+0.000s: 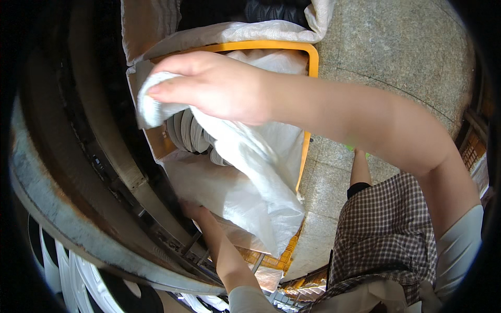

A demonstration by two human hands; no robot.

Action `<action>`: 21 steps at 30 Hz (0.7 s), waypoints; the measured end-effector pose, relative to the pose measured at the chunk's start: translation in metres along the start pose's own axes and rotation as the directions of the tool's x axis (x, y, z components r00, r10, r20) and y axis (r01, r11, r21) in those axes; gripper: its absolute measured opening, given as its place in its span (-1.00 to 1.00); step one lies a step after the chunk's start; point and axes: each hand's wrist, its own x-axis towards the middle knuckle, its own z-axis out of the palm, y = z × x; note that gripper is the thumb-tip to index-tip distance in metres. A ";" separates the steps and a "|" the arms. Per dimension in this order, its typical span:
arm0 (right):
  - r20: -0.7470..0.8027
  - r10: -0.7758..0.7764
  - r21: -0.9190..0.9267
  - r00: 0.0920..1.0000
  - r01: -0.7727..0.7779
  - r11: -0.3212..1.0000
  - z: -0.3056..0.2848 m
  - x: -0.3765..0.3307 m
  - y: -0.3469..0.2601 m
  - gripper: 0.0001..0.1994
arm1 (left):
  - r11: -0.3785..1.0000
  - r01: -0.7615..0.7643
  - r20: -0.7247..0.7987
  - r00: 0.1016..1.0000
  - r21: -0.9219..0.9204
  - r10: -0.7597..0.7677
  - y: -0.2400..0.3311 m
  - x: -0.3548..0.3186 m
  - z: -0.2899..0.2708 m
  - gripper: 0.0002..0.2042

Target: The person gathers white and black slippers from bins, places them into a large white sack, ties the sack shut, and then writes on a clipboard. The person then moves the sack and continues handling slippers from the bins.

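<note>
A yellow crate [311,65] stands below my arms, lined with a thin white plastic sheet [240,151]. My right hand [211,86] is closed on a bunched part of this sheet, above the crate's left side. From there the sheet hangs diagonally across the crate's opening. Beneath it, several flat, rounded grey-white pieces [188,130] stand on edge in a row; the sheet covers part of them. My left hand [192,208] is low beside the crate's near left corner, in shadow and blurred, its fingers not clear.
A long curved metal machine edge [39,172] runs along the left. White pieces [78,276] lie below it. Behind the crate is another lined container [240,34] with dark contents. Stone-tiled floor [391,47] extends on the right, beside my checked apron [389,224].
</note>
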 end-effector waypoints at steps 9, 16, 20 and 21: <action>-0.198 -0.190 0.101 0.962 0.213 0.972 -0.028 0.009 -0.014 -0.56 | 0.471 -0.137 0.026 0.972 0.871 0.233 0.064 -0.130 0.021 -0.50; 0.015 -0.025 0.072 1.000 0.024 0.997 -0.032 -0.035 -0.021 -0.76 | 0.842 -0.032 -0.185 0.970 0.539 0.156 0.013 -0.133 -0.007 -0.54; 0.293 -0.129 -0.099 0.947 0.164 0.981 -0.023 -0.113 -0.010 -0.82 | 0.917 0.278 -0.174 0.956 0.287 -0.235 -0.020 -0.090 -0.028 -0.64; 0.198 -0.189 0.029 0.962 0.187 0.982 -0.022 -0.128 -0.006 -0.83 | 0.912 0.318 -0.137 0.947 0.257 -0.291 -0.027 -0.065 -0.025 -0.65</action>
